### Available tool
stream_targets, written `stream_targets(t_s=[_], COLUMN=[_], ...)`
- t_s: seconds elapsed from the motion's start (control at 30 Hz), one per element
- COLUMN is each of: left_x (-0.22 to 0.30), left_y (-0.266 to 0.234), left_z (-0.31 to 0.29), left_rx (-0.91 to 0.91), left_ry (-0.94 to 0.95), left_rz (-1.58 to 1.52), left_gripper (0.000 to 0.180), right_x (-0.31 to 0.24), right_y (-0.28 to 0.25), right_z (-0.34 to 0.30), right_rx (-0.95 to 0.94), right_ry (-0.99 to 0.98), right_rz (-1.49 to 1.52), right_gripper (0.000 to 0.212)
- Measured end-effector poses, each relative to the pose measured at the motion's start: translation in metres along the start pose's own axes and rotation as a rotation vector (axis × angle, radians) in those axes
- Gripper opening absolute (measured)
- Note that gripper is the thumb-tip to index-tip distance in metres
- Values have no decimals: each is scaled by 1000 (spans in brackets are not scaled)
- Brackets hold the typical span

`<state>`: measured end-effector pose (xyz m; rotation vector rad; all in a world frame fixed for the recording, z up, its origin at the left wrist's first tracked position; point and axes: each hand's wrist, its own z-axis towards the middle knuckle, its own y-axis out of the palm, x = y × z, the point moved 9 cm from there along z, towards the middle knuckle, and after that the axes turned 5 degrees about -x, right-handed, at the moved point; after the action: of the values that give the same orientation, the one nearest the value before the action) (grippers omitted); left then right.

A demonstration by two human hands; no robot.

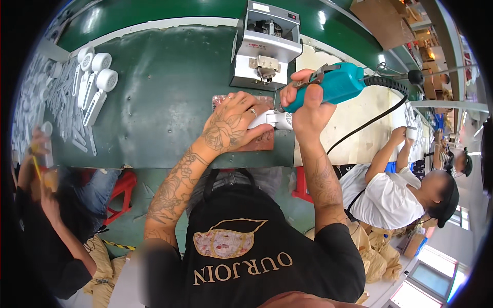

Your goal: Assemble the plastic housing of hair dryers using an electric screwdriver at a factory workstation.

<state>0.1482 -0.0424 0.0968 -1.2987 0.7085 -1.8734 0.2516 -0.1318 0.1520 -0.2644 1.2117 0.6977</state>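
Note:
My left hand presses a white handheld fan down on a reddish pad, its fingers closed over the handle. The fan's round grilled head points to the right, and most of its handle is hidden under my palm. My right hand grips a teal electric screwdriver, with the thumb on top of its body. The tool lies tilted, its nose down at the left, close to the fan's neck. Whether the bit touches a screw cannot be made out.
A grey screw-feeding machine stands just beyond the pad. White fans and loose slim white parts lie on the green tabletop at left. A black cable runs from the screwdriver. Co-workers sit at left and right.

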Motion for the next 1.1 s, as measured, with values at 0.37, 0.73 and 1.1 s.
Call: stream_targets(t_s=[0.37, 0.73, 1.1], left_x=[3, 1, -3], left_y=[-2, 5, 7], left_z=[2, 0, 1], left_rx=[1, -62, -66], left_ry=[10, -53, -41], left_rz=[-8, 43, 54], left_gripper=[42, 41, 43], right_x=[9, 21, 19], right_y=[-6, -4, -11], right_z=[-6, -9, 7], right_rx=[-8, -33, 66], right_ry=[-10, -12, 84], right_rz=[27, 71, -18], right_gripper=[62, 53, 52])
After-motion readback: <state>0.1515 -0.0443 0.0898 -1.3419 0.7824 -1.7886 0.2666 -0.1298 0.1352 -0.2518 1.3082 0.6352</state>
